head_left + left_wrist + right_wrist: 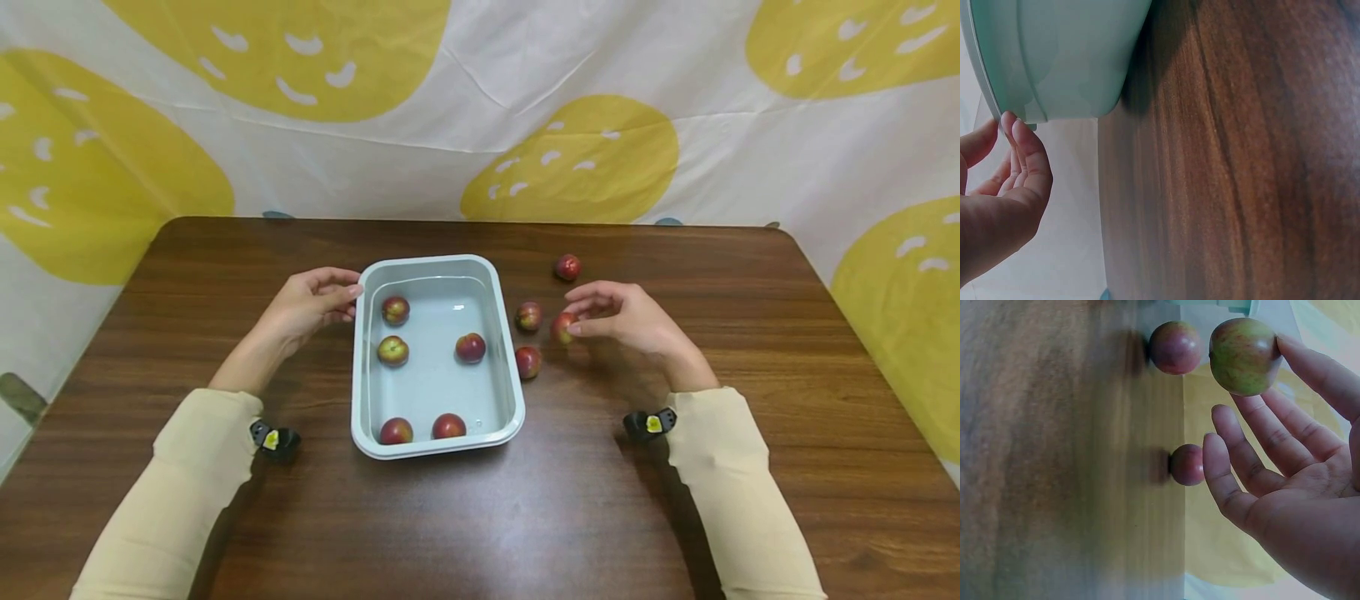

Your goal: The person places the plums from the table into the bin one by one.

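Mid-left in the head view, we see the left hand's (311, 307) fingers pinching the one tray's (420, 383) rim; a tug could roll its five plums (471, 348). To its right, three plums (528, 316) sit on the counter (570, 508) — and the right hand's (628, 319) fingers, partly spread, pinch a ninth plum (562, 328), which might slip if squeezed off-centre.

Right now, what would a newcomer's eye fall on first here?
Probably the huge yellow shapes on the cloth behind the table. Next, the pale tray mid-table, with five fruits inside and the left hand pinching its left rim. Then the right hand, right of the tray, holding another fruit near three loose ones.
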Demonstrator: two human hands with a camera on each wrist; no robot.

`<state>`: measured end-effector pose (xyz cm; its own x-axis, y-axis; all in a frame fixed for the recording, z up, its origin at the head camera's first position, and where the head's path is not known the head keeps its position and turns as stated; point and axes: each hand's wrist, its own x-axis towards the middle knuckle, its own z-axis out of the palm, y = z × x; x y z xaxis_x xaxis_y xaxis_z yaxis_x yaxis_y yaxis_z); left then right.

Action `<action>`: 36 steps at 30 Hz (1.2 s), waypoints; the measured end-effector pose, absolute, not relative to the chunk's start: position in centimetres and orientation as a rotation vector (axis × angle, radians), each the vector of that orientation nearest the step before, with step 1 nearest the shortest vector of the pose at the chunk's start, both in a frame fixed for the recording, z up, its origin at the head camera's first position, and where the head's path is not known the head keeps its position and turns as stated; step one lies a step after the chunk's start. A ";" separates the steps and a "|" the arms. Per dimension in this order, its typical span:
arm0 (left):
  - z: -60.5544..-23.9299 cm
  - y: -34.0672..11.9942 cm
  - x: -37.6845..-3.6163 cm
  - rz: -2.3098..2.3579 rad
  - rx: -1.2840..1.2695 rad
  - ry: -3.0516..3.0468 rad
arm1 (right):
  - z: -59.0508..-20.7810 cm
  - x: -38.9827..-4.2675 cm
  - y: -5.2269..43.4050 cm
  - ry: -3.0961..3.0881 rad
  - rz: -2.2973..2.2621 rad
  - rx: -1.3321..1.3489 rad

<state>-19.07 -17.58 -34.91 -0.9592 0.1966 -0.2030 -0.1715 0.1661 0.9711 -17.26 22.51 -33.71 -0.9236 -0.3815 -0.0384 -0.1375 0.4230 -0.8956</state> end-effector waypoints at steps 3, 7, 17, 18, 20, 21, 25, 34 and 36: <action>-35.0 -17.6 -19.0 1.881 0.008 2.161 | -33.4 -17.3 22.5 2.464 -1.488 -0.469; -35.2 -17.6 -19.2 1.887 0.012 2.158 | -33.0 -17.4 22.4 2.491 -1.463 -0.492; -35.2 -17.7 -19.3 1.875 0.020 2.152 | -31.5 -17.8 21.6 2.493 -1.489 -0.525; -35.3 -17.7 -19.4 1.871 0.020 2.159 | -31.4 -17.8 21.5 2.490 -1.497 -0.526; -35.6 -17.8 -19.5 1.869 0.019 2.165 | -31.0 -17.8 21.3 2.490 -1.507 -0.538; -35.5 -17.8 -19.5 1.867 0.018 2.161 | -30.9 -17.9 21.2 2.493 -1.506 -0.545; -35.2 -17.7 -19.4 1.858 0.014 2.161 | -30.4 -17.9 21.0 2.500 -1.492 -0.574; -38.6 -19.2 -21.3 1.921 0.054 2.114 | -29.4 -18.0 20.3 2.504 -1.478 -0.616; -38.4 -19.1 -21.2 1.946 0.049 2.093 | -29.2 -18.0 20.1 2.508 -1.478 -0.627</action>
<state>-21.24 -19.13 -38.44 -0.9595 0.2153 -0.1818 -0.1657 0.0911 0.9820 -18.04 20.07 -29.24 -0.8985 -0.4333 0.0700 -0.2712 0.4227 -0.8647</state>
